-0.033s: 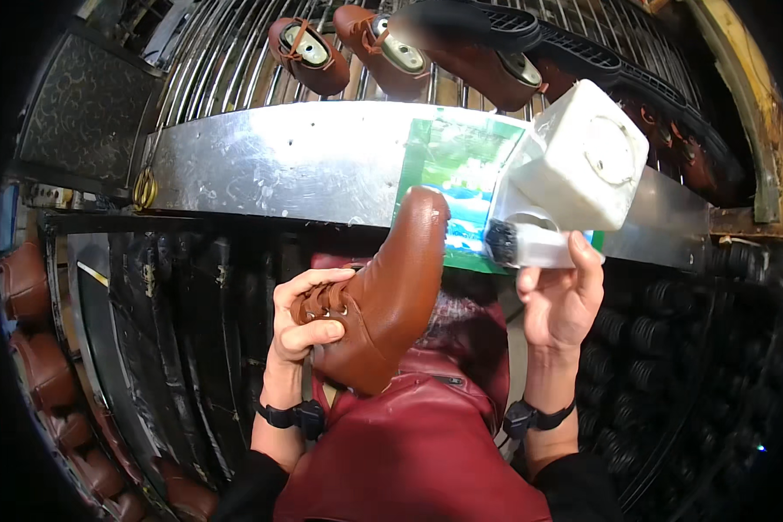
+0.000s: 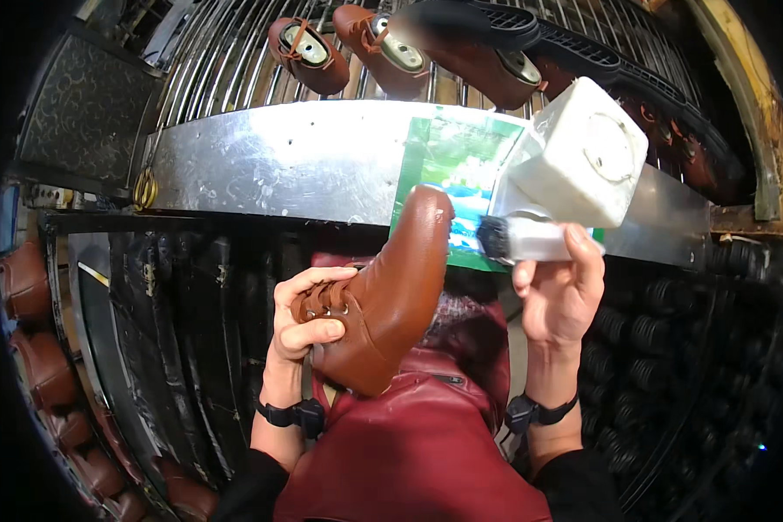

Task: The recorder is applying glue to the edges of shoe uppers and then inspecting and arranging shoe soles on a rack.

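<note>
My left hand (image 2: 297, 315) is closed round the laced end of a brown leather shoe (image 2: 398, 294), thumb and fingers at its laces. The shoe is tilted, its toe pointing up and away from me, and its sole edge faces right. In my right hand (image 2: 558, 300) is a brush (image 2: 539, 240) with a pale, flat handle and black bristles, pinched between thumb and fingers. The bristles point left toward the shoe, with a gap between them. Just behind the brush stands a white plastic container (image 2: 574, 161), above a green printed sheet (image 2: 418, 148).
A metal ledge (image 2: 261, 165) runs across in front of me. Beyond it, several brown shoes (image 2: 313, 65) and black soles (image 2: 583, 48) rest on a rack of metal rods (image 2: 209, 78). Scissors (image 2: 145, 187) hang at the ledge's left end. More brown shoes (image 2: 48, 370) stand at far left.
The brush in my right hand has shifted slightly left, toward the shoe. My left hand and the shoe have barely moved.
</note>
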{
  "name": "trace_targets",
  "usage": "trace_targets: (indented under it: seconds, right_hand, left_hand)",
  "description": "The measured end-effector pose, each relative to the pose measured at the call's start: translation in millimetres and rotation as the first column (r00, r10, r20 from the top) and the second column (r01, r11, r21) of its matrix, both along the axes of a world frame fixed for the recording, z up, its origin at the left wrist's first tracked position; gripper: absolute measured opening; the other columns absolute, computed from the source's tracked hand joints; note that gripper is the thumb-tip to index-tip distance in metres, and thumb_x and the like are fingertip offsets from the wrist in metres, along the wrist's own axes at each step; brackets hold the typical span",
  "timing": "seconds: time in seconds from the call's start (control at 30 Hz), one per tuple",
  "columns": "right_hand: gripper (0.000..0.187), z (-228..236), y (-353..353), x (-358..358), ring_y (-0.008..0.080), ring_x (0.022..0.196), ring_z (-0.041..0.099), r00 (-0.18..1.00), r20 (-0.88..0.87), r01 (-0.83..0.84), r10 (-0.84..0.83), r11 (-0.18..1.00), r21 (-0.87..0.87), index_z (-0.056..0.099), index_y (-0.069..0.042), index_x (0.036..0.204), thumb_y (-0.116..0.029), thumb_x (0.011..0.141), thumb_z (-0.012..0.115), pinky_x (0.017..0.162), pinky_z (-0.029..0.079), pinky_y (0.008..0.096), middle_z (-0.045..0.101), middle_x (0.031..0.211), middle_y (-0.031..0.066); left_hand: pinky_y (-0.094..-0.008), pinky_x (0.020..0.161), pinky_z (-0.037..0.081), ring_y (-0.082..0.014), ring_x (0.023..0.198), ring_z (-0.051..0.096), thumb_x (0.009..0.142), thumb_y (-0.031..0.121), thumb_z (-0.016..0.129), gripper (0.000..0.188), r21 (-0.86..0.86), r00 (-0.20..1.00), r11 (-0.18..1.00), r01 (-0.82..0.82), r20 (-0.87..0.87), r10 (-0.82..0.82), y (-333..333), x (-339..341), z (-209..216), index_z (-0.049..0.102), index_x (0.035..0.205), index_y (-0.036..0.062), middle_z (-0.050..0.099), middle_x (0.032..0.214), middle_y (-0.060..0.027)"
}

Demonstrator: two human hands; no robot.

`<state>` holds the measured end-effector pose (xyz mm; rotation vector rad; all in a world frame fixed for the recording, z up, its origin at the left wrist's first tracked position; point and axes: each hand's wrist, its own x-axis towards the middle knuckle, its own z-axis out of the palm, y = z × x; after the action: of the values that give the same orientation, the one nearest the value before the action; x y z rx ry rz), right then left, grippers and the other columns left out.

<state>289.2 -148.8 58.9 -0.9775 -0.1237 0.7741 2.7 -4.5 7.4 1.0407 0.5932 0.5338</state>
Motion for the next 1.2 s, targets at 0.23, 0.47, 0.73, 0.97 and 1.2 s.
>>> trace_targets:
  seconds: [0.23, 0.47, 0.73, 0.97, 1.2]
  right_hand:
    - [0.018, 21.7, -1.3, -23.1, 0.0165, 0.059, 0.060, 0.953, 0.266, -0.144, 0.144, 0.989, -0.018, 0.064, 0.006, 0.088, -0.012, 0.089, 0.065, 0.052, 0.048, 0.0275, 0.071, 0.088, 0.0216]
    - [0.013, -2.1, -37.1, -87.1, 0.0189, 0.075, 0.067, 0.891, 0.395, -0.222, 0.223, 0.974, -0.048, 0.067, 0.008, 0.094, -0.005, 0.091, 0.071, 0.066, 0.055, 0.0297, 0.075, 0.097, 0.0221]
    - [0.015, 39.1, -52.2, -96.4, 0.0233, 0.075, 0.074, 0.568, 0.661, -0.442, 0.491, 0.859, -0.258, 0.069, 0.005, 0.086, -0.010, 0.087, 0.073, 0.069, 0.060, 0.0337, 0.075, 0.088, 0.0234]
    - [0.021, 49.3, -41.4, -98.1, 0.0187, 0.074, 0.067, 0.767, 0.463, -0.335, 0.444, 0.893, -0.301, 0.064, 0.007, 0.091, -0.013, 0.088, 0.068, 0.070, 0.055, 0.0314, 0.071, 0.095, 0.0234]
    - [0.020, 53.2, -34.9, -77.9, 0.0236, 0.081, 0.072, 0.573, 0.709, -0.422, 0.411, 0.890, -0.174, 0.069, 0.008, 0.091, -0.003, 0.076, 0.076, 0.074, 0.058, 0.0339, 0.074, 0.093, 0.0230]
  left_hand:
    - [-0.0365, 0.105, 0.053, -0.0250, 0.112, 0.071, 0.070, 0.020, 0.081, 0.068, -0.052, 0.999, 0.998, 0.034, 0.026, -0.032, 3.9, 10.3, 10.5, 0.066, 0.130, -0.0090, 0.073, 0.122, -0.0177]
    - [-0.0370, 0.099, 0.056, -0.0224, 0.106, 0.071, 0.086, 0.026, 0.075, 0.060, -0.096, 0.993, 0.995, -0.001, 0.116, 0.013, 10.1, 16.5, -5.9, 0.062, 0.132, -0.0104, 0.072, 0.119, -0.0163]
    - [-0.0327, 0.091, 0.057, -0.0183, 0.100, 0.071, 0.093, 0.015, 0.067, 0.045, -0.125, 0.985, 0.991, -0.056, 0.153, 0.075, 18.9, 11.4, -8.2, 0.063, 0.132, -0.0078, 0.072, 0.114, -0.0128]
    - [-0.0310, 0.086, 0.058, -0.0164, 0.094, 0.071, 0.098, 0.020, 0.065, 0.041, -0.125, 0.979, 0.982, -0.145, 0.127, 0.161, 16.2, 20.1, 13.2, 0.063, 0.130, -0.0045, 0.072, 0.112, -0.0104]
    - [-0.0330, 0.090, 0.060, -0.0192, 0.098, 0.073, 0.106, 0.023, 0.056, 0.033, -0.291, 0.964, 0.948, -0.128, 0.188, 0.187, 19.4, 20.5, 14.0, 0.065, 0.127, -0.0003, 0.074, 0.112, -0.0114]
